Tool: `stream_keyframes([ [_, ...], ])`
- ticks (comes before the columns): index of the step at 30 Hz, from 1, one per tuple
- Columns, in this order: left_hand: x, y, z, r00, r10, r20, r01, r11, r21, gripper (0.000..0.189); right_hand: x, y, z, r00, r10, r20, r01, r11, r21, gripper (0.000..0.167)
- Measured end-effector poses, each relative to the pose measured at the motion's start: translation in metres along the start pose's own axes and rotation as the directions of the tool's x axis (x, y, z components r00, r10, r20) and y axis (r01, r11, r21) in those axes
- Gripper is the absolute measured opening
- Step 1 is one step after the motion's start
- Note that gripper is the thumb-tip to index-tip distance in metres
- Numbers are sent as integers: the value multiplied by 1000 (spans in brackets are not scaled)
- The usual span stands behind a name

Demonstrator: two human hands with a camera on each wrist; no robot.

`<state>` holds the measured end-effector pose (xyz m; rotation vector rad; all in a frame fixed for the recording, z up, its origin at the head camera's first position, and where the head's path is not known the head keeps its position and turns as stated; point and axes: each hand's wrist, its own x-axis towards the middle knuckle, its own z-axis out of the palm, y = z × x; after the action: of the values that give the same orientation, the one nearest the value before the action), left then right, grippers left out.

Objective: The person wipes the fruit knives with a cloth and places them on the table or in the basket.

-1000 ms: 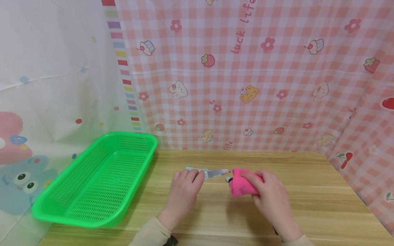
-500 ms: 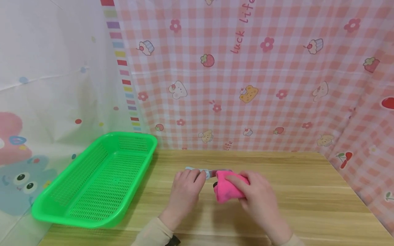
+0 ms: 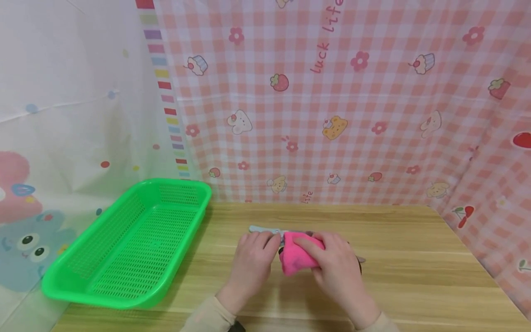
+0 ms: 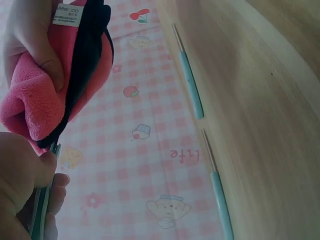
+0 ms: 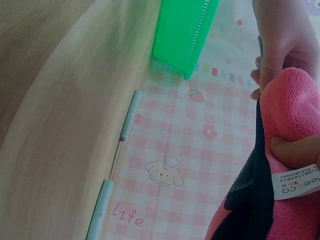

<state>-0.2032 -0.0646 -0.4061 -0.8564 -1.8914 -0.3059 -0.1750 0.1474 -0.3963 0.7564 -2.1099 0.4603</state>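
My left hand [image 3: 252, 258] grips the light blue-green handle of a knife [image 4: 42, 210]; its blade runs into the cloth and is hidden there. My right hand [image 3: 338, 263] holds a folded pink plush cloth [image 3: 299, 255] with dark lining and a white label [image 4: 68, 15]. The cloth's left edge sits right at my left thumb, around the blade. Beyond the hands, a second knife [image 3: 262, 229] with a light blue handle lies on the table. Another blue-handled knife [image 4: 190, 85] lies in line with it, mostly covered by my right hand in the head view.
A green plastic basket [image 3: 155, 295] with perforated sides stands at the left of the wooden table [image 3: 415, 276]. Behind the table hangs a pink checked curtain [image 3: 373, 101], and a white printed sheet [image 3: 83, 138] hangs at the left.
My right hand has moved left with the pink cloth, up to my left hand, covering the knife blade that showed earlier. My left hand has hardly moved.
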Motion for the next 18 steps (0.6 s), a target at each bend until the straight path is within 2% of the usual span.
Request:
stream_keyframes([
  [4,-1,1,0,1000,-16,20,17,999,-33,22,-1,1,1,1000,7,2,-7,1000,-4,58],
  [10,-3,1,-1,995,-53,85,59,995,-76,18,-4,4,2,999,34,19,-34,999,-4,59],
  [18,-5,0,-1,993,-70,92,79,992,-98,19,-7,12,-2,996,81,31,-80,996,-29,65],
])
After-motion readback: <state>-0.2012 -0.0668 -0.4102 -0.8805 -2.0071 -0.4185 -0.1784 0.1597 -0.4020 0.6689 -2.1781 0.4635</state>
